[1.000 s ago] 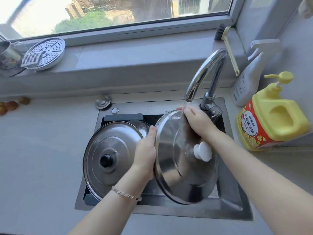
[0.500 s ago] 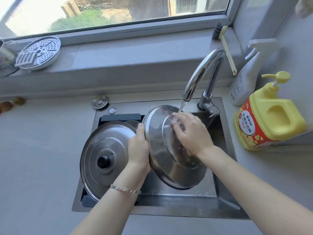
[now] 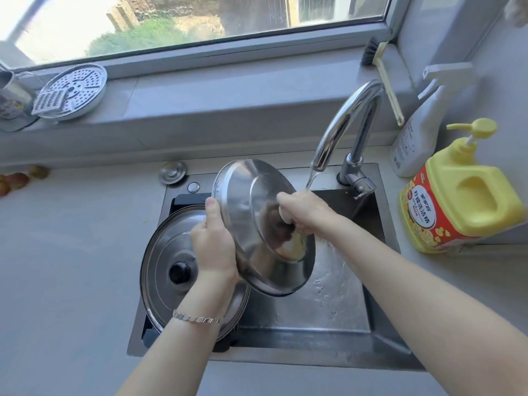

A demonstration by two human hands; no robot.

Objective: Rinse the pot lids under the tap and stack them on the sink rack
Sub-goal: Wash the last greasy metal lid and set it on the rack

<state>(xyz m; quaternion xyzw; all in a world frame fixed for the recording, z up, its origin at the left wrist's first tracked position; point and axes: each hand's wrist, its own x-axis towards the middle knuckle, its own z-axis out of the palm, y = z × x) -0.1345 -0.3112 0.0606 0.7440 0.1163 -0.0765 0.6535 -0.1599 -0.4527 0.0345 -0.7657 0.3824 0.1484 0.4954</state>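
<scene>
At the centre of the frame a round, shiny stainless-steel pot lid point(image 3: 265, 224) is held tilted on edge over the dark steel sink point(image 3: 328, 310), its domed face turned toward the right. The left hand point(image 3: 213, 241) is clamped on the lid's left rim, thumb up along the edge; the right hand point(image 3: 303, 210) is closed around the pale knob on the lid's face, with the thin stream from the curved chrome tap point(image 3: 348, 121) landing on its knuckles rather than squarely on the metal. A second, larger steel lid with a black knob point(image 3: 171, 270) lies in the lower left of the sink, apparently on the rack there. The risk from here is slip — wet steel on a rim grip could slide and drop the lid onto the one below — and water deflecting off the tilted face may splash onto the grey counter point(image 3: 71, 267).
</scene>
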